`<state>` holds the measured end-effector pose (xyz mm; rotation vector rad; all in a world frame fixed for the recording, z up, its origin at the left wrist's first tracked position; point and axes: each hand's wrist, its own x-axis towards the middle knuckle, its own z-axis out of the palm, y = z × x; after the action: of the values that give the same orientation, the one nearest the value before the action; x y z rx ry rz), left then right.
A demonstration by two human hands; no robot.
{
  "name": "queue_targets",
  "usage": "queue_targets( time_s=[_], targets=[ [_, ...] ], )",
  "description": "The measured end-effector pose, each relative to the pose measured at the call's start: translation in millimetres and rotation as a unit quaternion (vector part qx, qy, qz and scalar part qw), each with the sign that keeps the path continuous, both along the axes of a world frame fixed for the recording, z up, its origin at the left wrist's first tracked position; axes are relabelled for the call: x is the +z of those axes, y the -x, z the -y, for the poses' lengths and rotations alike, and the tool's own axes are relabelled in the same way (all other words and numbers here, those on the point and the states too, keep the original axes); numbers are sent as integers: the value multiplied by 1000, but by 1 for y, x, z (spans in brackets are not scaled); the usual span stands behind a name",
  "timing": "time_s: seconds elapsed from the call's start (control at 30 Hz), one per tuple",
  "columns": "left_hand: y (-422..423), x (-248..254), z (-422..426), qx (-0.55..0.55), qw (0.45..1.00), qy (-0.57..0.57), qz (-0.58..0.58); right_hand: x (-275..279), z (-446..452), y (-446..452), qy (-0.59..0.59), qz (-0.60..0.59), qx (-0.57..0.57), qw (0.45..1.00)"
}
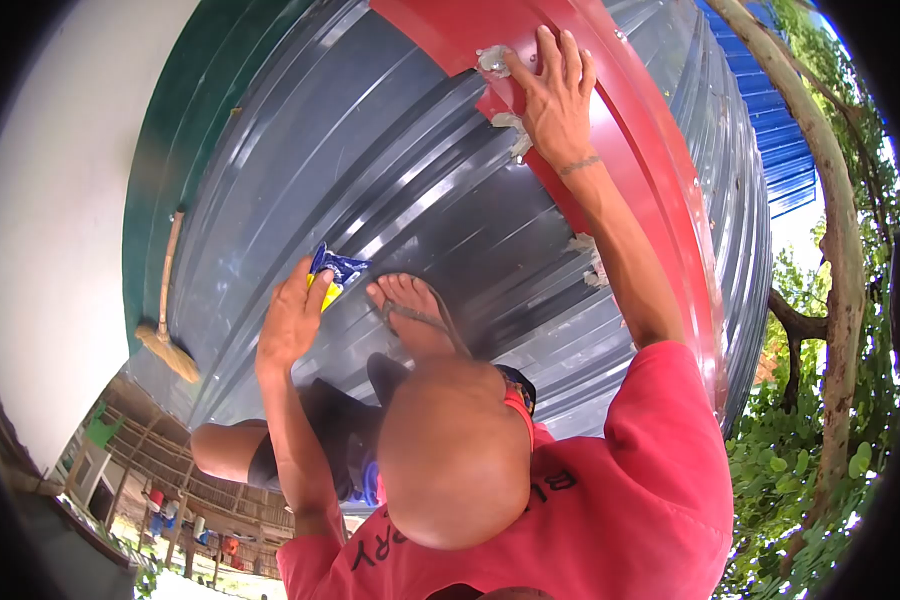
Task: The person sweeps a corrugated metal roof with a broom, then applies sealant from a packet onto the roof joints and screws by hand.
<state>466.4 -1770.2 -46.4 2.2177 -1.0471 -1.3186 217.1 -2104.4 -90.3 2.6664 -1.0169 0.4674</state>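
Note:
My left hand (292,315) grips a crumpled blue and yellow packet (335,277) above the dark grey corrugated metal roof (370,130). Up at the red metal strip (660,190), my right hand (558,105) lies with its fingers spread on the surface. Its thumb is beside a whitish, translucent clump (492,61); whether it touches the clump is unclear. More ragged whitish patches (513,133) run along the strip's edge, one of them (590,258) lower down near the right forearm. What lies under the right palm is hidden.
A sandalled foot (412,305) stands on the roof, with a blurred head (457,455) and red shirt below. At left are a short-handled broom (169,290), a green strip (160,180) and a white wall (50,220). A tree trunk (842,250) rises at right.

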Motion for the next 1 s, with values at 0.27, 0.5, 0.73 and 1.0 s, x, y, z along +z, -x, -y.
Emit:
queue_targets(
  time_s=[0.27,0.5,0.73,1.0],
  targets=[
    [-1,-6,-3,-4,1000,24,-2,-27,-41,-8,-44,36,-55,997],
    [1,3,4,2,1000,11,2,-14,-44,-13,-58,28,-60,996],
    [3,5,7,-11,1000,-4,-17,-13,-16,-27,-64,78,-18,995],
    [2,-5,-5,11,999,44,4,-6,-25,8,-1,-86,-6,996]
  ],
)
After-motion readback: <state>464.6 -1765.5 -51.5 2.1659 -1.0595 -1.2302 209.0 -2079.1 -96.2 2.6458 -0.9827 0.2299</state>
